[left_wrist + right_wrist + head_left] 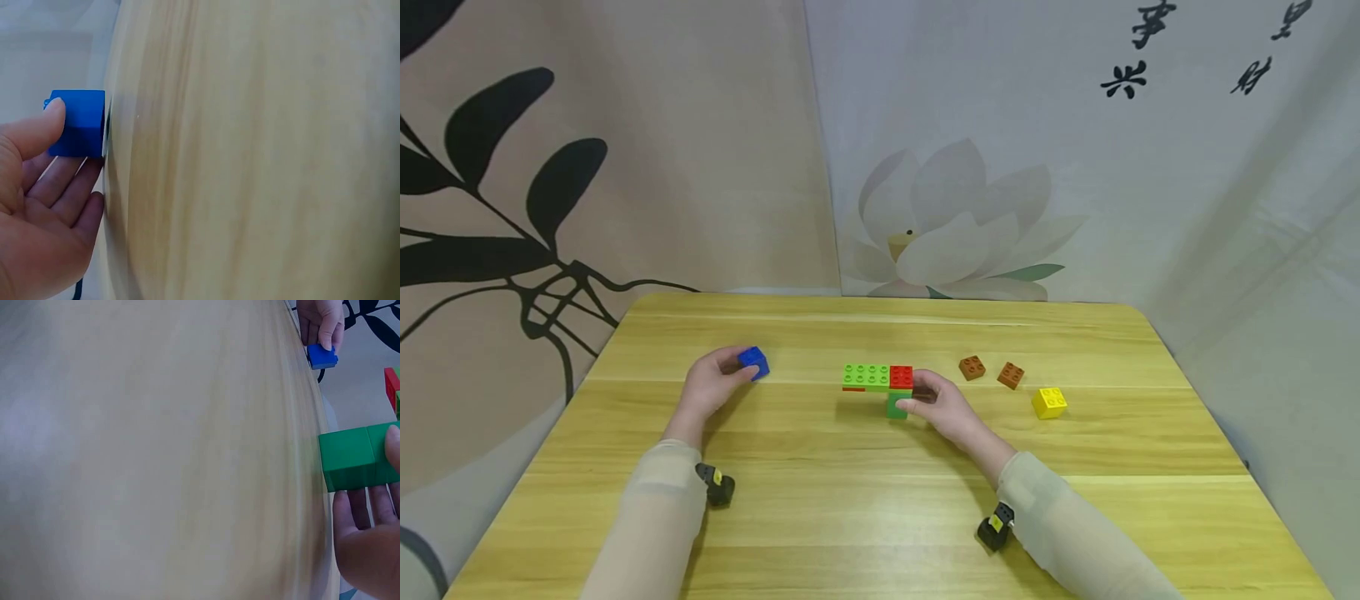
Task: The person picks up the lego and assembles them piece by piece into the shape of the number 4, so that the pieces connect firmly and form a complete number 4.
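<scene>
A blue building brick (753, 362) is pinched by my left hand (713, 385) between thumb and fingers, close over the table on the left. The left wrist view shows the thumb against the studded end of the blue brick (78, 125). With my right hand (951, 408) I grip a built brick piece at its dark green bricks (897, 406). Above them sits a red brick (901, 377), and a lime green brick (865, 375) extends leftward beside it. A thin strip of red shows beneath the lime part. In the right wrist view, two dark green bricks (350, 456) are stacked.
Right of my right hand, two brown bricks (972, 367) (1011, 375) and a yellow brick (1049, 403) lie on the wooden table (820, 517). Behind the table's far edge hangs a printed cloth (737, 150). Each wrist carries a small black camera (718, 486).
</scene>
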The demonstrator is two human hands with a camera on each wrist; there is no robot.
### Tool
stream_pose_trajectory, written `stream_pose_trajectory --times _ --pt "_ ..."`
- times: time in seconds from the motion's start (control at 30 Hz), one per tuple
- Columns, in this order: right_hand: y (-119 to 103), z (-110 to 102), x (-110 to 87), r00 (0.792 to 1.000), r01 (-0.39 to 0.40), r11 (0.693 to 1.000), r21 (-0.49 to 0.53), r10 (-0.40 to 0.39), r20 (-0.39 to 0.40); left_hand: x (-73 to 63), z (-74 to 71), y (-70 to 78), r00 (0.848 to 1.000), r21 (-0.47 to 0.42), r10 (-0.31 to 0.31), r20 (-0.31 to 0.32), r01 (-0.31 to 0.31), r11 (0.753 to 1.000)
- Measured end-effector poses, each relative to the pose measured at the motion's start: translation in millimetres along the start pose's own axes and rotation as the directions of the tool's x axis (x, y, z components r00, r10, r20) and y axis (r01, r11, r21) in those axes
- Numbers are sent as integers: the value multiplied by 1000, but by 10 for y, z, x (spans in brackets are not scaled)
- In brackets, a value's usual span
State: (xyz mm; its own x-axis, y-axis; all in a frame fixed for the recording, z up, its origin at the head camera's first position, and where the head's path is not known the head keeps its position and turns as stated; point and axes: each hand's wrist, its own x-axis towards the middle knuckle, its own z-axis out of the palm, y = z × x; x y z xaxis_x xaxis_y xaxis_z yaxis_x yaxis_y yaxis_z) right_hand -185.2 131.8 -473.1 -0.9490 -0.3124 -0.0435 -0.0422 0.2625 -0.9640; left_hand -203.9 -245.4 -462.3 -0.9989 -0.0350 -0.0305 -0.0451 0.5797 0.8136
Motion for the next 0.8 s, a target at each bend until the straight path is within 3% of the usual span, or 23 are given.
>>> stream_pose_trajectory --times 0.4,0.63,0.8 --pt "19 -1 6 1000 12 1000 2 -12 -1 -11 88 164 998 33 60 -12 -60 998" --pt "-7 10 -8 1000 3 1000 2 -3 -8 -18 148 401 995 1 103 7 -103 995" --pt "-236 6 -96 1000 -7 1000 -13 7 6 -14 207 585 987 -28 160 10 -159 987"
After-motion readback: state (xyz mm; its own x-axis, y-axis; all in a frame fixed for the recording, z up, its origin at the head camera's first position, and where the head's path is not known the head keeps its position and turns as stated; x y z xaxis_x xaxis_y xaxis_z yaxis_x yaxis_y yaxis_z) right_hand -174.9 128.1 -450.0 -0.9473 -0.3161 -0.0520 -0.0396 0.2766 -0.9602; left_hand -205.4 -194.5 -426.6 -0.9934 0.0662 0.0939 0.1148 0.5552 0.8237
